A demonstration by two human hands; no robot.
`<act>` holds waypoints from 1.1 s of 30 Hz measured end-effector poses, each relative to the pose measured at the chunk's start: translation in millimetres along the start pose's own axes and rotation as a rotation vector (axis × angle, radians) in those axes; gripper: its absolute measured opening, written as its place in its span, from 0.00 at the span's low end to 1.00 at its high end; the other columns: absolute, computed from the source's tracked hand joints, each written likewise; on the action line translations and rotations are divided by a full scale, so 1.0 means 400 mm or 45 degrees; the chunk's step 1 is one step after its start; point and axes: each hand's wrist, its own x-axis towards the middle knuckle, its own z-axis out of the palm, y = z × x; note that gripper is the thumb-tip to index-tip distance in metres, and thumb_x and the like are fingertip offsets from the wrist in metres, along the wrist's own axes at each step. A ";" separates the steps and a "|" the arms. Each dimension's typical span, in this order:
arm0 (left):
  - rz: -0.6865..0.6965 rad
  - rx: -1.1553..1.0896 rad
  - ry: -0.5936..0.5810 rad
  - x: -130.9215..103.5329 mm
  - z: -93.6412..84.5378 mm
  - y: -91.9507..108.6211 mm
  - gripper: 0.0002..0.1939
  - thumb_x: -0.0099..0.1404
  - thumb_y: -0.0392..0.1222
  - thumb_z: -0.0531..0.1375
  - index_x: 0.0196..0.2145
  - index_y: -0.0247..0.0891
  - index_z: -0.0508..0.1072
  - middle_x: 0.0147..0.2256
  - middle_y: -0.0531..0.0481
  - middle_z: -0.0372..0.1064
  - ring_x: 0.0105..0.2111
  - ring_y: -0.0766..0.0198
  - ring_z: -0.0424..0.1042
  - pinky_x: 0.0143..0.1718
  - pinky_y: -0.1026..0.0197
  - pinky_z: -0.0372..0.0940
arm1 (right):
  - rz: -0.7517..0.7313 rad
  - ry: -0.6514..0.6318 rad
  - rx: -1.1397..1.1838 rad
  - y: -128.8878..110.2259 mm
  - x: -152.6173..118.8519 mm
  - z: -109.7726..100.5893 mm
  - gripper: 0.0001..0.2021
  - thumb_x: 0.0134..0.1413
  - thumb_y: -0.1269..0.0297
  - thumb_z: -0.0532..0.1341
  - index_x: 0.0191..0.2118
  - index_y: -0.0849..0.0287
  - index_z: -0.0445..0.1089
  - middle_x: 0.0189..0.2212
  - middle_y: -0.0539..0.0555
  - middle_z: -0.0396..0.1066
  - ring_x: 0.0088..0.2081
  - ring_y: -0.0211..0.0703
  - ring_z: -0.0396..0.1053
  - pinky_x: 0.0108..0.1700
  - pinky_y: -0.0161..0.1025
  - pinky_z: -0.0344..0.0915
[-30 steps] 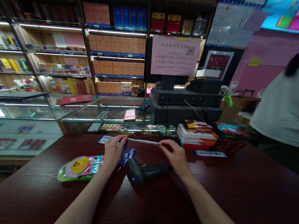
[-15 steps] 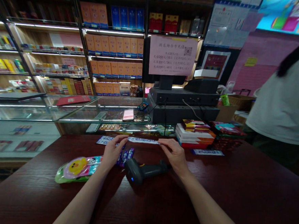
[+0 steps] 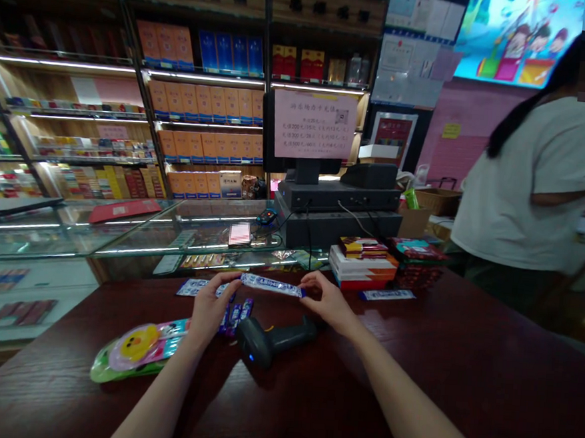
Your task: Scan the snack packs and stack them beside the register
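Note:
A long, thin blue-and-white candy packet [image 3: 272, 285] is stretched level between my two hands, above the dark wooden counter. My left hand [image 3: 211, 305] pinches its left end, while the fingers of my right hand [image 3: 327, 303] close on the right end. Below the packet lies a dark grey barcode scanner [image 3: 258, 343] with a small blue light. Several small purple packets [image 3: 235, 316] lie beside my left hand, partly hidden by it. Behind that hand is another blue-and-white packet [image 3: 191, 286]. A colourful toy package with a yellow duck face [image 3: 137, 343] rests left of my forearm.
A stack of boxes [image 3: 362, 267] and a similar flat packet [image 3: 388, 295] sit at the counter's back right. Behind stand a glass display case [image 3: 135, 238] and a register [image 3: 336, 212] with a paper sign. A person in a white shirt [image 3: 520, 188] stands at right.
The packet has tilted so more of its printed face shows, its right end slightly lower. Both hands keep hold of it. The view has shifted, bringing more of the person at right into sight.

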 end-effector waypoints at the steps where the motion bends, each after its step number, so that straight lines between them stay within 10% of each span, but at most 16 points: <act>1: 0.002 -0.005 0.005 0.000 0.000 0.002 0.19 0.60 0.57 0.60 0.40 0.41 0.78 0.39 0.49 0.79 0.42 0.55 0.76 0.49 0.54 0.68 | 0.039 -0.034 0.046 -0.002 -0.001 0.001 0.17 0.45 0.69 0.66 0.44 0.54 0.69 0.38 0.50 0.76 0.42 0.44 0.75 0.48 0.42 0.68; 10: 0.040 -0.019 -0.014 -0.003 0.012 0.009 0.18 0.61 0.56 0.60 0.41 0.41 0.78 0.40 0.48 0.79 0.44 0.54 0.76 0.51 0.52 0.67 | 0.129 -0.028 0.111 -0.008 -0.031 0.002 0.24 0.42 0.70 0.68 0.49 0.53 0.70 0.37 0.49 0.76 0.40 0.44 0.74 0.45 0.41 0.68; 19: 0.213 0.049 -0.314 0.017 0.045 0.036 0.24 0.59 0.54 0.63 0.52 0.44 0.75 0.45 0.48 0.78 0.45 0.55 0.77 0.51 0.51 0.69 | 0.069 0.085 -0.096 -0.022 -0.065 -0.115 0.25 0.43 0.71 0.66 0.51 0.53 0.70 0.40 0.50 0.78 0.45 0.47 0.74 0.52 0.46 0.64; 33: 0.490 0.459 -0.555 0.049 0.250 0.127 0.19 0.57 0.34 0.65 0.48 0.42 0.77 0.45 0.44 0.78 0.46 0.53 0.76 0.50 0.52 0.68 | 0.036 0.202 -0.441 0.050 -0.147 -0.282 0.22 0.45 0.74 0.64 0.49 0.55 0.71 0.43 0.54 0.78 0.47 0.50 0.73 0.53 0.48 0.65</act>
